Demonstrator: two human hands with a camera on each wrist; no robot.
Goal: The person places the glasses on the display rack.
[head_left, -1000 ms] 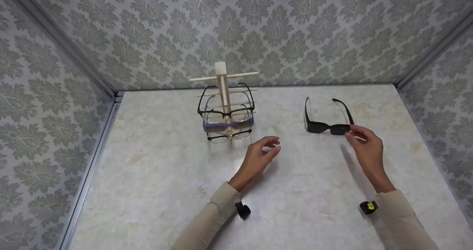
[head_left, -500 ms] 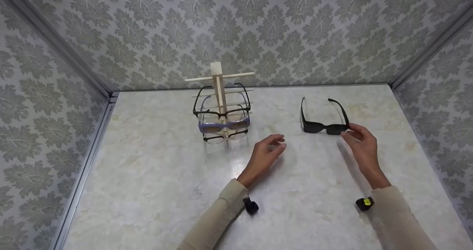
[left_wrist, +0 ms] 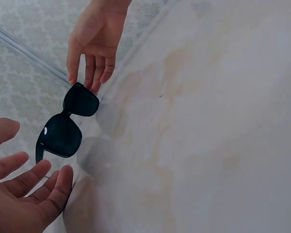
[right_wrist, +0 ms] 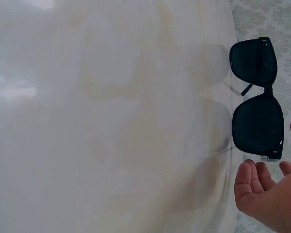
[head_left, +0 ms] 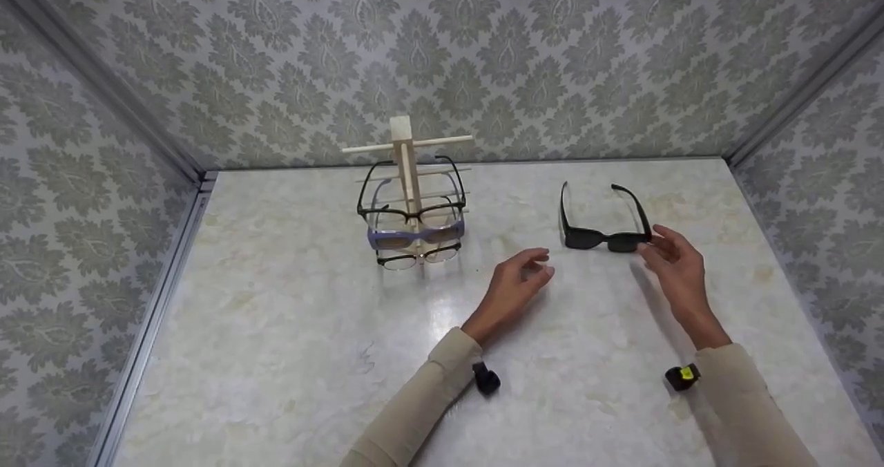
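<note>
Black sunglasses [head_left: 601, 239] stand on the table with their temples unfolded toward the back wall. At their right corner is my right hand [head_left: 680, 270], its fingers loosely bent and spread around the hinge. In the right wrist view the fingertips [right_wrist: 250, 167] lie right beside the sunglasses [right_wrist: 258, 124], without a visible pinch. My left hand [head_left: 514, 287] hovers left of the sunglasses and in front of them, holding nothing. Its fingers [left_wrist: 34, 179] are relaxed and parted near the other lens in the left wrist view.
A wooden eyewear stand [head_left: 404, 156] with crossbars is at the back left. It carries black-framed glasses [head_left: 412, 215], purple sunglasses [head_left: 416, 236] and thin-rimmed glasses [head_left: 419, 258]. Patterned walls [head_left: 463, 59] enclose the marbled table [head_left: 290, 329].
My left hand has moved right, toward the sunglasses. The fingers of my right hand have loosened at the sunglasses' corner. The head view has shifted slightly; the sunglasses stay in place.
</note>
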